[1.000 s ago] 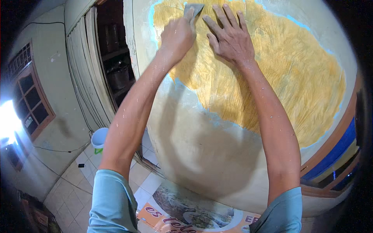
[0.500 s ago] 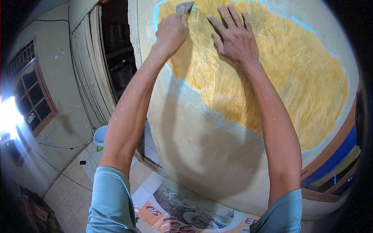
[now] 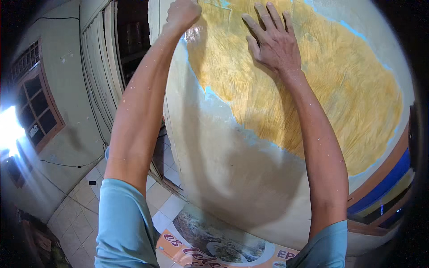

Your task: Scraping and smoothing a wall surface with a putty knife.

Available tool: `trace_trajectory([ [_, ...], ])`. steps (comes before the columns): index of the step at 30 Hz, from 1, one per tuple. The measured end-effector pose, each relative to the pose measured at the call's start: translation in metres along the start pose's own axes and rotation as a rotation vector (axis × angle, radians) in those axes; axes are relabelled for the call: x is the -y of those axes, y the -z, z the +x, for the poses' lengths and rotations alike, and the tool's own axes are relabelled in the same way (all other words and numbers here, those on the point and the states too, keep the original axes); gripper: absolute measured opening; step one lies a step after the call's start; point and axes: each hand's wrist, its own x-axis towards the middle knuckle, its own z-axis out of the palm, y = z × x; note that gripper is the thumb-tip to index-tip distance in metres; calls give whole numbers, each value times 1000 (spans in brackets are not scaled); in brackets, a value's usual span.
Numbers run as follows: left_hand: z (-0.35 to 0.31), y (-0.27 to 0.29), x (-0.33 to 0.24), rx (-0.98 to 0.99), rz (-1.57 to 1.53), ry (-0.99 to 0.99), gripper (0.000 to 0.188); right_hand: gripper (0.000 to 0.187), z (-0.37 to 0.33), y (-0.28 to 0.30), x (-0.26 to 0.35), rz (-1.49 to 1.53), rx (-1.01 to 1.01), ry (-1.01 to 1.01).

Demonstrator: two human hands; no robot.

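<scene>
While the right hand (image 3: 279, 49) lies open and spread against the yellow patch (image 3: 250, 91) across the head view's upper centre and right, the left (image 3: 184, 14) is clenched, top left; any grip, I can't tell!

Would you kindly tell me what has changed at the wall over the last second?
The left hand has moved up and to the left, toward the door frame. The scraper it held is now out of view, so whether it is still gripped cannot be seen. The right hand stays spread, fingers up, against the yellow patch.
</scene>
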Motion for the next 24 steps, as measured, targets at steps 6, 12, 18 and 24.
trace_trajectory([
  [6,-54,0,9,34,-249,-200,50,54,-10,4,-6,9,35,-36],
  [12,-9,0,7,55,97,42,53,52,-2,8,0,26,-17,2],
  [18,-49,-11,-9,115,-41,44,49,54,-10,10,-8,0,74,-69],
  [24,8,-10,36,2,121,-62,47,56,1,8,4,-14,4,-15],
])
